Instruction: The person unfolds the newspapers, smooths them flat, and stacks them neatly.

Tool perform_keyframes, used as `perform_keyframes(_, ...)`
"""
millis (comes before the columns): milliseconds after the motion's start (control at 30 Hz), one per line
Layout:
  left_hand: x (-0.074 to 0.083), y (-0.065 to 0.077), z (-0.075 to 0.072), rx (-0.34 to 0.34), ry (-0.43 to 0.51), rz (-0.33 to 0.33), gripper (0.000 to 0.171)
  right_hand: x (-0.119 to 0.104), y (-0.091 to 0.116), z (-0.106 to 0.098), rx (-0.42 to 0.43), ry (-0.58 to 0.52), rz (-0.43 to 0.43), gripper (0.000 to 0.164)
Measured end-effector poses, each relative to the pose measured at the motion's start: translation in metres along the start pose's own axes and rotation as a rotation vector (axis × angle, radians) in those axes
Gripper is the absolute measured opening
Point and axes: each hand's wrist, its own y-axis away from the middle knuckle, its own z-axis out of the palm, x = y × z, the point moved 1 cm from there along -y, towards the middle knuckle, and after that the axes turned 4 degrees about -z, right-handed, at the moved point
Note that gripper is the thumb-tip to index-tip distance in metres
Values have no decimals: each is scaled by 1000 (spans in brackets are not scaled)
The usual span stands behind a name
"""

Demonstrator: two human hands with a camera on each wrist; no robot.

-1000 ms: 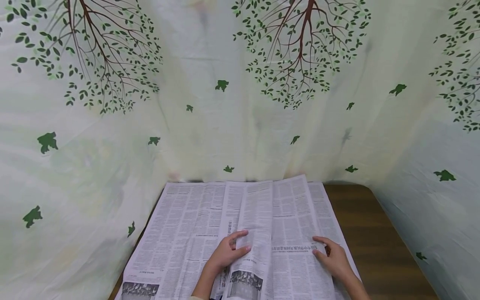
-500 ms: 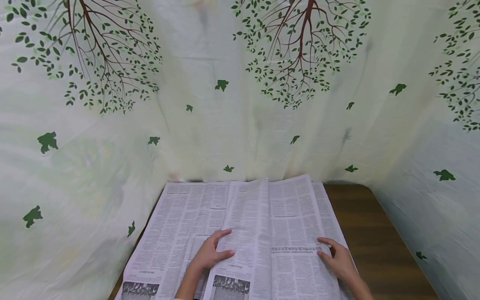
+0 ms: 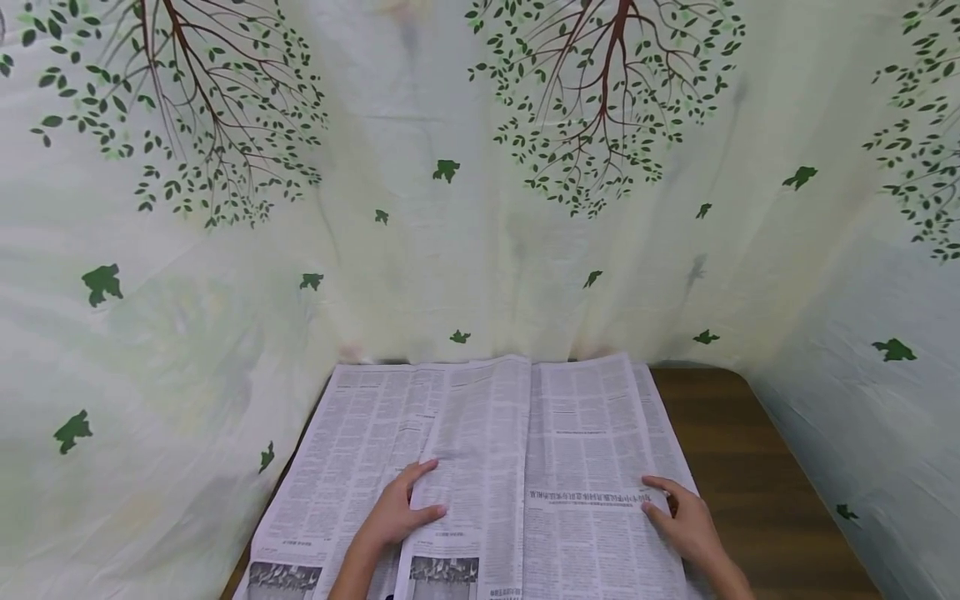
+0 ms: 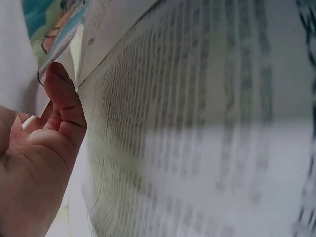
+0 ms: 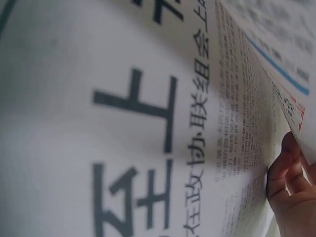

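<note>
An opened newspaper [image 3: 585, 458] with a crease down its middle lies over another spread newspaper sheet [image 3: 341, 450] in the head view. At its left edge, my left hand [image 3: 393, 508] holds the page, thumb on top. My right hand [image 3: 684, 521] pinches the opposite edge between thumb and fingers. The left wrist view shows the left hand [image 4: 44, 148] gripping paper beside close columns of print. Large black characters fill the right wrist view, where the right hand [image 5: 294, 190] holds a page edge at the lower right. The other fingers are partly hidden under the paper.
The brown wooden table [image 3: 757, 475] shows to the right of the papers. Behind and at both sides hangs a pale cloth [image 3: 517, 267] printed with trees and green leaves. The papers reach back to this cloth.
My left hand has moved left with the newspaper's left page, opening it wider. The right hand has shifted slightly right with its edge, and the middle crease has moved a little left.
</note>
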Motion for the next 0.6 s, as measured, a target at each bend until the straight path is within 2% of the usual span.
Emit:
perform_keyframes(333,-3,8,-15,7,97,-18,84,3,-1,-5,-12,29,14,46)
perform_keyframes(500,-9,11,-24,-32,177,-50,82,4,0,-8,-7,23,-1,47)
perform_keyframes(600,-17,12,-29,-51,193,-62,81,5,2,-11,-1,31,2,47)
